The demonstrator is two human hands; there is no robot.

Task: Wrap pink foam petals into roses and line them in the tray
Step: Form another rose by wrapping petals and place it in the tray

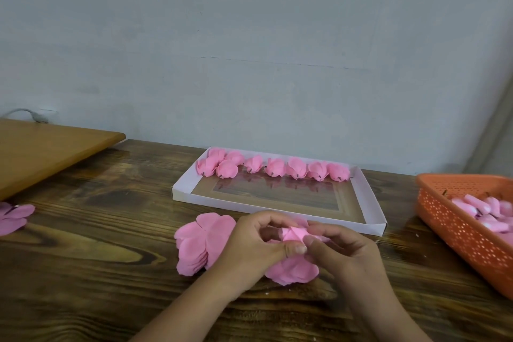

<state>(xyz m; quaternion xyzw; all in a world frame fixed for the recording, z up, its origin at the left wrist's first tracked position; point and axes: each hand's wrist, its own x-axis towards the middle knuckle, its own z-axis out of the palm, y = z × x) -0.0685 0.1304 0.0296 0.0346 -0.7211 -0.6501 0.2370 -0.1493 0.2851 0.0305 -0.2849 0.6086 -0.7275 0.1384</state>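
Rose (293, 234) pinched between (both) hands

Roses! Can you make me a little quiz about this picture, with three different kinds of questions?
1. True or false: the finished roses lie along the far side of the tray.
2. Multiple choice: what colour is the basket? A) blue B) orange C) green
3. Fill in: the loose stack of petals lies beside the ____ hand.

Key
1. True.
2. B.
3. Left: the stack lies by the left hand. Both the left hand and the right hand pinch the half-wrapped rose in their fingers.
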